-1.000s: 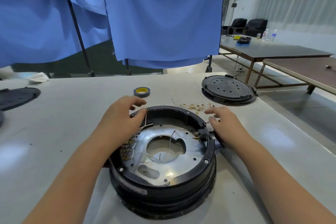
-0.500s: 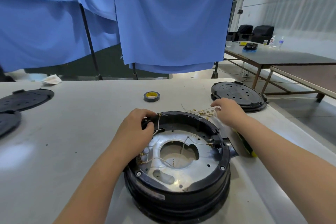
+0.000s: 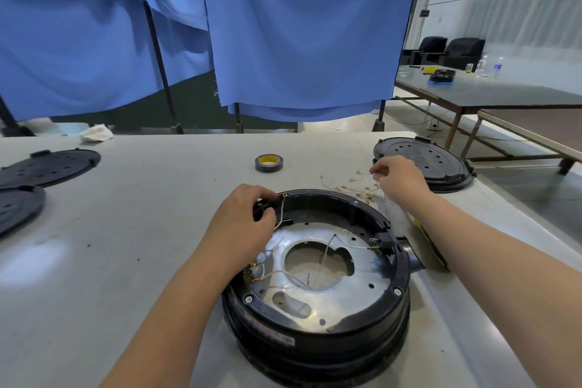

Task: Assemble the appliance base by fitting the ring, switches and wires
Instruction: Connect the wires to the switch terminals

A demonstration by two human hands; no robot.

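White table (image 3: 157,230): left hand (image 3: 242,217) grips appliance base (image 3: 318,309) rim, right hand (image 3: 400,178) pinches loose wires (image 3: 352,187).

Left hand (image 3: 242,214) grips base (image 3: 318,318); right hand (image 3: 398,178) pinches wire (image 3: 362,173)

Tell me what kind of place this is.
Probably a workshop or assembly room: an opened appliance base sits on a white worktable beside loose wires and a tape roll, with blue cloth screens hung behind.
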